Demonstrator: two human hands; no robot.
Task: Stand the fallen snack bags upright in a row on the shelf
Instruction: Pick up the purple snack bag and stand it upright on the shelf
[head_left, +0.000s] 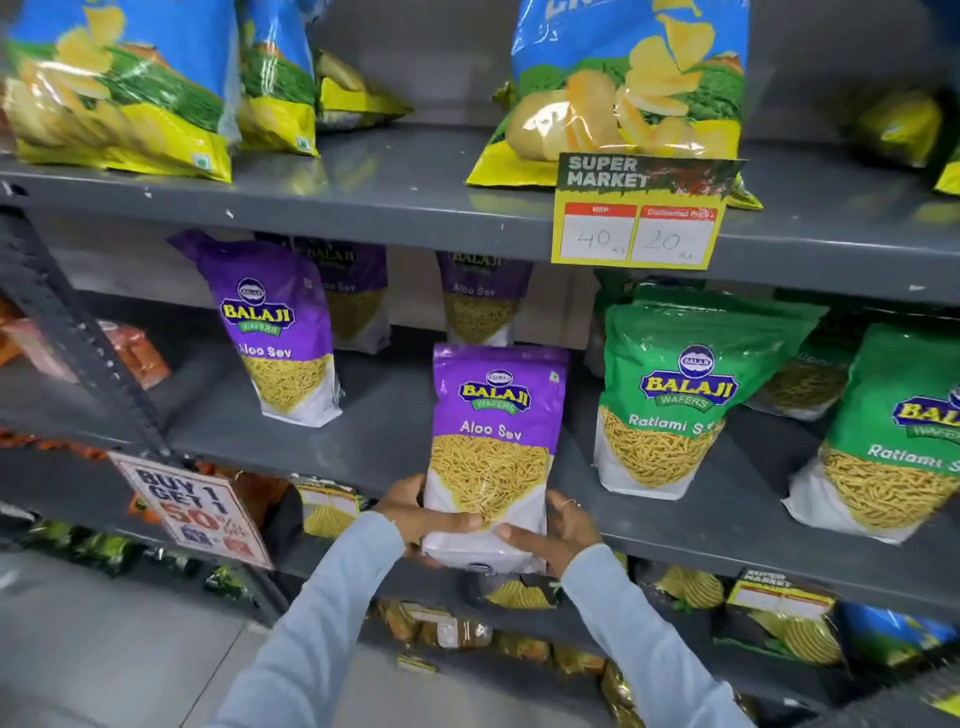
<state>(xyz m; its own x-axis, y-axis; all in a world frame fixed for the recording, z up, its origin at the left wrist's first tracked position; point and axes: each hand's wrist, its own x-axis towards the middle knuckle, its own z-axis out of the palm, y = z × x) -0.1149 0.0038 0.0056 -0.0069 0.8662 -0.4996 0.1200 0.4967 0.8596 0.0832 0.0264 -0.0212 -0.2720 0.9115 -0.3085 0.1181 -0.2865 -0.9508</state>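
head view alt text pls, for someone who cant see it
Both hands, left hand and right hand, hold a purple Aloo Sev bag upright at the front edge of a grey middle shelf, between another purple bag and green Ratlami Sev bags.

Four purple Aloo Sev bags (496, 441), three green Ratlami Sev bags (670, 400).

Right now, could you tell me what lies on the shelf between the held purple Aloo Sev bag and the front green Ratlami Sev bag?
In the head view, only bare grey shelf separates the held Aloo Sev bag from the green Ratlami Sev bag.
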